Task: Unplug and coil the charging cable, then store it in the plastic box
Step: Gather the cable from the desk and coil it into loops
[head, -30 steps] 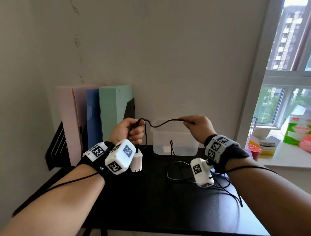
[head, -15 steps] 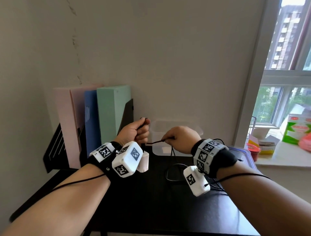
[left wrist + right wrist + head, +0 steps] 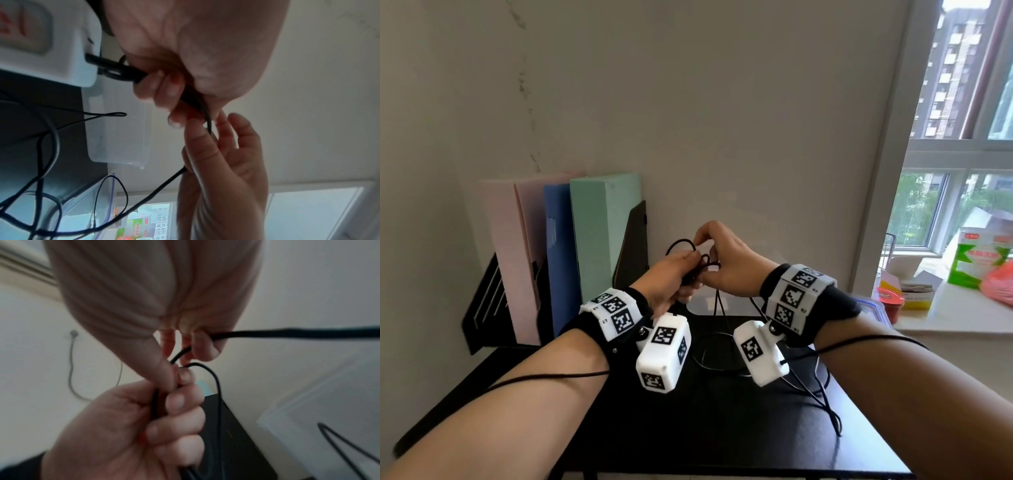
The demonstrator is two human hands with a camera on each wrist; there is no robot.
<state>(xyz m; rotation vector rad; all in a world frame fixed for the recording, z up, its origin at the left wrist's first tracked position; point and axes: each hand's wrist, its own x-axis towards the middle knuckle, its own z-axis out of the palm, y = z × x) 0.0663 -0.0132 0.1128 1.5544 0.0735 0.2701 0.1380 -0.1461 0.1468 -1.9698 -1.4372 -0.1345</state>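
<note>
The black charging cable (image 3: 681, 244) stands in a small loop above my two hands, which meet in front of the wall. My left hand (image 3: 667, 281) grips several gathered strands of cable (image 3: 156, 404) in its fist. The white charger adapter (image 3: 47, 40) hangs from the cable below that hand. My right hand (image 3: 729, 263) pinches the cable (image 3: 180, 353) right against the left fist. The remaining cable (image 3: 709, 359) trails down onto the black table (image 3: 722, 428). The clear plastic box (image 3: 123, 129) stands open behind the hands, largely hidden in the head view.
Pink, blue and green folders (image 3: 599, 233) stand in a black rack at the back left. A blue-rimmed lid (image 3: 873, 308) lies at the table's right edge. The windowsill (image 3: 962, 318) beyond holds a red cup, cartons and a green pack.
My right hand has moved left and up with the cable and now meets my left hand. The stretched span between the hands has become a loop above the left fist.
</note>
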